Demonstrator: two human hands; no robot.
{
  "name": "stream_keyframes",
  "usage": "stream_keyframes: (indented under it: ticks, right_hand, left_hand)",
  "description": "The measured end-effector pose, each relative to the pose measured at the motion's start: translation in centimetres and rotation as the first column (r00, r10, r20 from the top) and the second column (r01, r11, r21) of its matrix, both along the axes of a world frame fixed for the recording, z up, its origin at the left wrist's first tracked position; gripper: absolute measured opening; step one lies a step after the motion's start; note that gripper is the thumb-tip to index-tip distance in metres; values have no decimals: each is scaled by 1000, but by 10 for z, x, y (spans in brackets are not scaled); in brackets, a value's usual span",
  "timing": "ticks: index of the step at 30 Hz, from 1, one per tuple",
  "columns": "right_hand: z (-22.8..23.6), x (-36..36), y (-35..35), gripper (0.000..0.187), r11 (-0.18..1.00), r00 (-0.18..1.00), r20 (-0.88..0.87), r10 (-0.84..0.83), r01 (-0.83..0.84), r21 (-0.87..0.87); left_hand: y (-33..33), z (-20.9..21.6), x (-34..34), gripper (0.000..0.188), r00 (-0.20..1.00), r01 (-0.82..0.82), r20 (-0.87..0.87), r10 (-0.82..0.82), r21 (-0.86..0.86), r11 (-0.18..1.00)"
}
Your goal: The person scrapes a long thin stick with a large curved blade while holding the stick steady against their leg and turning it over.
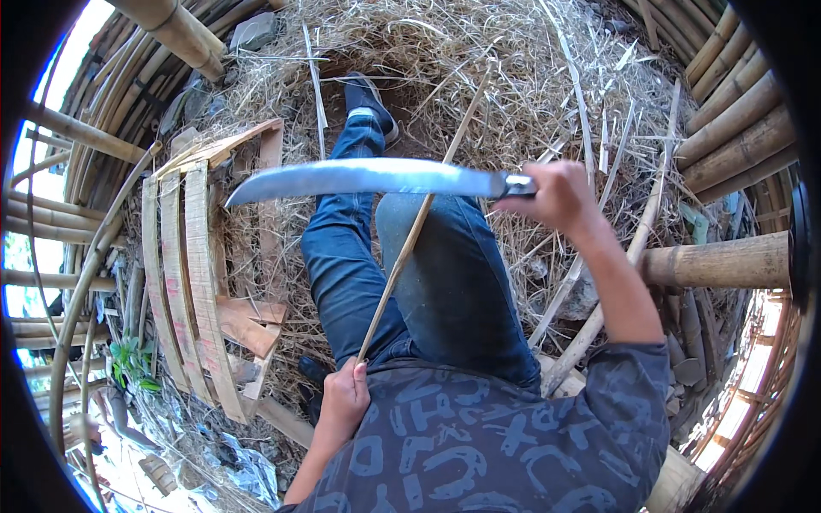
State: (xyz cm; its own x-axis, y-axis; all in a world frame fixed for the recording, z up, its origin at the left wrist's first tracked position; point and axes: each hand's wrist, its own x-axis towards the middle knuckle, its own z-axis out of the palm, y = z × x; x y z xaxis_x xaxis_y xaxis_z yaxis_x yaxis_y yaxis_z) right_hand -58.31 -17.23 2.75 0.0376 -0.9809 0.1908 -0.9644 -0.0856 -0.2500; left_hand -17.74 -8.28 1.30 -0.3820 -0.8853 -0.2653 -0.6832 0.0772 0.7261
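A long, thin bamboo strip [398, 267] slants away from my waist across my raised knee toward the straw. My left hand [344, 395] is closed around its near end, close to my belly. In my right hand [558, 195] is the dark handle of a machete [368, 178], fingers wrapped round it. The broad, shiny blade points left and lies across the view above my thighs, crossing over the bamboo strip near the knee. Whether the blade touches the strip I cannot tell.
Dry straw and shavings [487, 51] cover the ground ahead. A slatted wooden crate [201, 274] sits left of my legs. Bamboo poles [744, 145] form walls on both sides, and one thick pole [718, 261] juts in from the right. Plastic litter [248, 466] lies at lower left.
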Motion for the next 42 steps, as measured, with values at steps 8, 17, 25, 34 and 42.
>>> stream_keyframes:
  ticks: [8, 17, 25, 34, 42]
  right_hand:
    - [-24, -76, -3, 66, 943, 937, 117, -330, 324, 73]
    - [-28, -100, -25, 60, 923, 907, 178, -382, 385, 21]
    - [-78, -67, 52, 69, 647, 367, 556, -745, 598, 472]
    - [-121, 43, 62, 60, 666, -176, 857, -485, 561, 492]
    - [-11, 5, 32, 57, 956, 797, 571, -196, 284, -68]
  left_hand:
    - [-12, 15, -6, 25, 1000, 8, -6, -7, 88, 996]
    - [-1, 10, 6, 26, 1000, 17, -6, -16, 116, 993]
    - [-3, -16, 17, 32, 978, 68, -206, 18, 404, 912]
    - [-15, -20, 32, 33, 964, 76, -256, 78, 540, 838]
    - [-8, 7, 4, 27, 999, 46, -9, -45, 211, 976]
